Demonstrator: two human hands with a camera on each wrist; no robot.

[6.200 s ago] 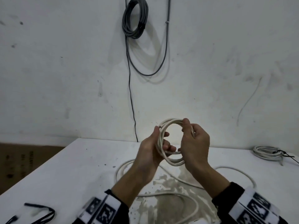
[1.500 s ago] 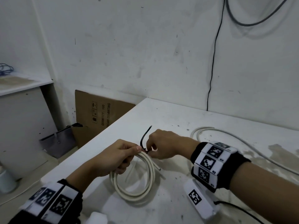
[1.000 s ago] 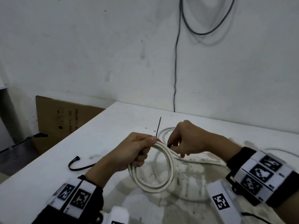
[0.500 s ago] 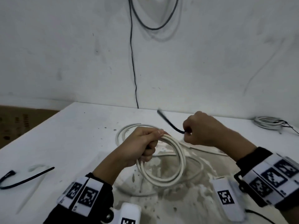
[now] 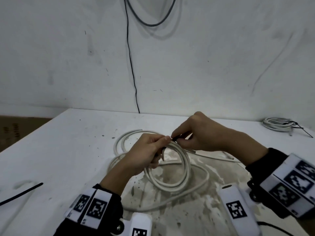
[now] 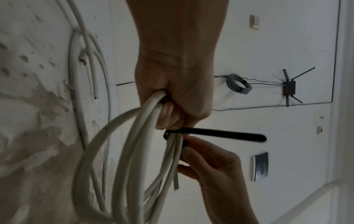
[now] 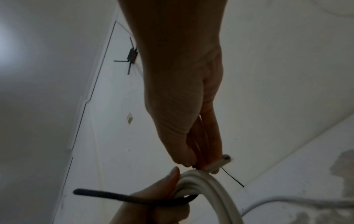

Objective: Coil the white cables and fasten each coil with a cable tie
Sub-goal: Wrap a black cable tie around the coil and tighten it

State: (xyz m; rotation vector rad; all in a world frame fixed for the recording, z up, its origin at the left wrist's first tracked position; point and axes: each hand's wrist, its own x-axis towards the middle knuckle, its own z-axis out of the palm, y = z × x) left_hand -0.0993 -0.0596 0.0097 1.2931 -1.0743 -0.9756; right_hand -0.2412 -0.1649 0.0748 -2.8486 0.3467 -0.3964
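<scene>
Your left hand point(image 5: 144, 155) is clamping the white coil point(image 5: 170, 169) above the near surface point(image 5: 68, 150) — your right hand point(image 5: 199, 135) is pinching the black cable tie point(image 6: 216, 134) against it. Keep feeding the tail squarely through its head, then cinch.
</scene>
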